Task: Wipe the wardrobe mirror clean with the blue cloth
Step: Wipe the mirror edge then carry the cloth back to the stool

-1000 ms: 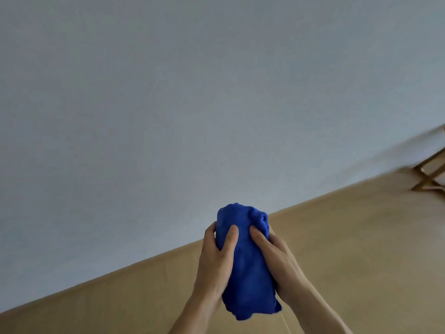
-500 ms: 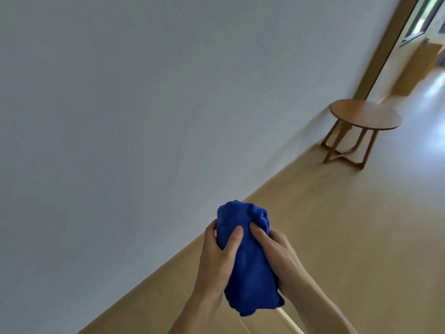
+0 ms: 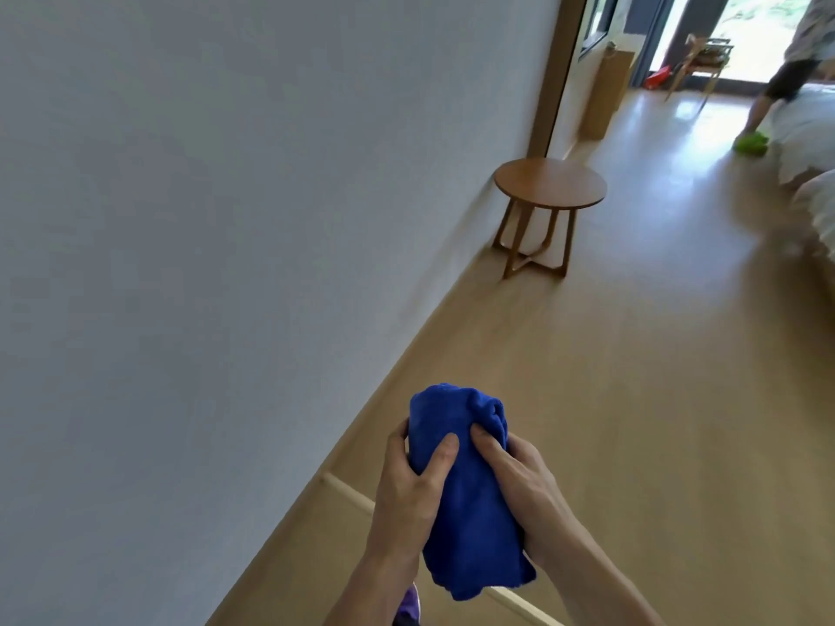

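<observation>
A bunched blue cloth (image 3: 467, 499) is held upright in front of me, low in the middle of the view. My left hand (image 3: 409, 485) grips its left side with the thumb pressed on the front. My right hand (image 3: 524, 481) grips its right side, fingers wrapped behind and the thumb on the front. No wardrobe mirror is in view.
A plain white wall (image 3: 226, 219) fills the left. A round wooden side table (image 3: 549, 187) stands against it on the light wood floor (image 3: 655, 377). A person's legs with green shoes (image 3: 752, 140) are at the far right, beside a white bed (image 3: 809, 142). A wooden strip (image 3: 348, 492) crosses the floor.
My view has swung right along the wall, bringing the side table, the doorway, the bed and the other person into sight. Both hands keep the same grip on the cloth.
</observation>
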`<action>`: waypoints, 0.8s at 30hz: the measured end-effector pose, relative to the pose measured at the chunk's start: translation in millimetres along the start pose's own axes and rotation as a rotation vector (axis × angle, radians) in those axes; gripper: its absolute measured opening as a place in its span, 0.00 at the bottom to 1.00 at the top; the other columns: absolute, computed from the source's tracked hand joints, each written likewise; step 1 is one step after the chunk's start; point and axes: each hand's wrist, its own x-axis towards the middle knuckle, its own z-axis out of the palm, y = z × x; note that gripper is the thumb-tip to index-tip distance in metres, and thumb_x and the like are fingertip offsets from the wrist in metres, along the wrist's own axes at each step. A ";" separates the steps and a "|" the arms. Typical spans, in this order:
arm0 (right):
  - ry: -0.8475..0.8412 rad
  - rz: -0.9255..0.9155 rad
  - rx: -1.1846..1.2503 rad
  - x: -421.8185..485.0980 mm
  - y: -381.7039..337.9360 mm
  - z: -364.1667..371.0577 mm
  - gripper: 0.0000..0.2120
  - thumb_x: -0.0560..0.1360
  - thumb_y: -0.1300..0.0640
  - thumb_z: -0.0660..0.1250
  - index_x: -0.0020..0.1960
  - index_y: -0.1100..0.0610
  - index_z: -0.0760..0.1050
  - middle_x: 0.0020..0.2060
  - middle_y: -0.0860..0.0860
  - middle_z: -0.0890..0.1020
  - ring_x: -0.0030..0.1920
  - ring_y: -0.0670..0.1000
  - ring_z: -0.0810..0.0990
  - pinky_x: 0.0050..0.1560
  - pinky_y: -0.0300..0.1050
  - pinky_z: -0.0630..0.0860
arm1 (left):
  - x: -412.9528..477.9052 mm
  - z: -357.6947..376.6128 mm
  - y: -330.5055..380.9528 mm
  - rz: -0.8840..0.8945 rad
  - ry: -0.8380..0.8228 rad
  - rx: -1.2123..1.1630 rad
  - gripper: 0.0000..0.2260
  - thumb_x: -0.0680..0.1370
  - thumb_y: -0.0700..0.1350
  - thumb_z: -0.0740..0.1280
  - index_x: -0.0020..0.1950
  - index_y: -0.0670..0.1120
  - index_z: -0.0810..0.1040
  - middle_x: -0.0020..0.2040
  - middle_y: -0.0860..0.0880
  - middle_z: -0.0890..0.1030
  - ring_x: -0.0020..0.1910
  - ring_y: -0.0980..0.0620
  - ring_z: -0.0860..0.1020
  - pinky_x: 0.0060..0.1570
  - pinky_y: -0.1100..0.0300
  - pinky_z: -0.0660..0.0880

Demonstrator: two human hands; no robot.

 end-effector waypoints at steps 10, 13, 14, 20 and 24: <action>0.174 -0.070 0.093 73.6 -53.9 0.2 0.15 0.82 0.50 0.63 0.58 0.60 0.80 0.51 0.59 0.86 0.53 0.60 0.85 0.60 0.61 0.80 | 115.8 20.7 35.7 -0.017 -0.215 0.031 0.25 0.69 0.63 0.73 0.64 0.58 0.74 0.53 0.60 0.84 0.51 0.57 0.85 0.48 0.58 0.82; 0.195 -0.072 0.113 89.0 -62.2 -2.3 0.15 0.82 0.49 0.64 0.58 0.60 0.80 0.51 0.59 0.86 0.53 0.60 0.85 0.60 0.62 0.79 | 136.5 26.4 41.6 -0.036 -0.257 0.023 0.27 0.68 0.64 0.74 0.64 0.59 0.74 0.54 0.59 0.84 0.52 0.55 0.85 0.50 0.55 0.83; 0.200 -0.075 0.116 94.6 -65.3 -4.1 0.15 0.82 0.49 0.64 0.58 0.60 0.80 0.52 0.59 0.86 0.53 0.60 0.85 0.60 0.61 0.79 | 143.6 28.9 43.3 -0.039 -0.264 0.023 0.27 0.67 0.65 0.74 0.64 0.60 0.74 0.54 0.58 0.84 0.52 0.55 0.85 0.50 0.54 0.83; 0.215 -0.077 0.155 130.8 -79.3 -27.0 0.17 0.81 0.46 0.64 0.58 0.59 0.81 0.51 0.58 0.86 0.53 0.59 0.85 0.57 0.56 0.81 | 183.3 56.6 47.2 -0.069 -0.269 0.031 0.27 0.66 0.66 0.73 0.62 0.60 0.75 0.55 0.57 0.85 0.52 0.54 0.85 0.53 0.50 0.83; 0.213 -0.080 0.180 161.6 -88.1 -55.4 0.21 0.79 0.43 0.64 0.58 0.60 0.81 0.52 0.59 0.86 0.54 0.60 0.85 0.56 0.55 0.81 | 210.2 88.2 47.1 -0.076 -0.261 0.064 0.26 0.67 0.66 0.73 0.62 0.59 0.75 0.56 0.56 0.84 0.53 0.53 0.85 0.54 0.49 0.82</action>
